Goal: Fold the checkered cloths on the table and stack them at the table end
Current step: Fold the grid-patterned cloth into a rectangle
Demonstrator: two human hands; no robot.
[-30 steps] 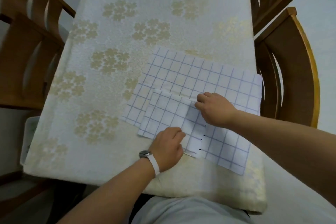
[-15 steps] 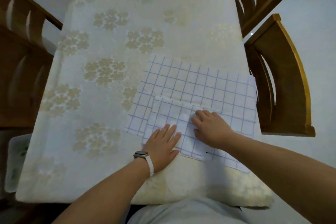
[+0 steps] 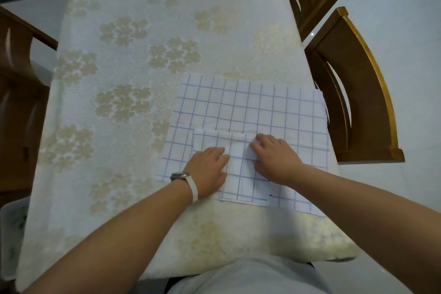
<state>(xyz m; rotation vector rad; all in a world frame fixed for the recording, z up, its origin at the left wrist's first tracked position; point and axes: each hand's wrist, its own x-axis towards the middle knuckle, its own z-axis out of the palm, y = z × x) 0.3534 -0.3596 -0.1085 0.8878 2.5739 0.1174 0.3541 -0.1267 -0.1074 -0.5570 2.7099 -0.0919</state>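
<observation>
A small folded checkered cloth (image 3: 235,167), white with blue grid lines, lies on a larger flat checkered cloth (image 3: 250,105) at the near right part of the table (image 3: 119,79). My left hand (image 3: 208,169), with a watch on its wrist, presses flat on the folded cloth's left half. On the cloth's right half rests my right hand (image 3: 274,159), its fingers bent and its fingertips at the upper fold edge. Both hands hide part of the folded cloth.
A cream tablecloth with gold flower prints covers the table. Two wooden chairs (image 3: 353,93) stand along the right side and another chair (image 3: 16,93) at the left. A pale plastic bin (image 3: 12,229) sits on the floor at lower left.
The left hand went from a loose curl at the cloth's near edge to lying flat on the folded cloth. The right hand slid down onto the fold. The view shifted closer.
</observation>
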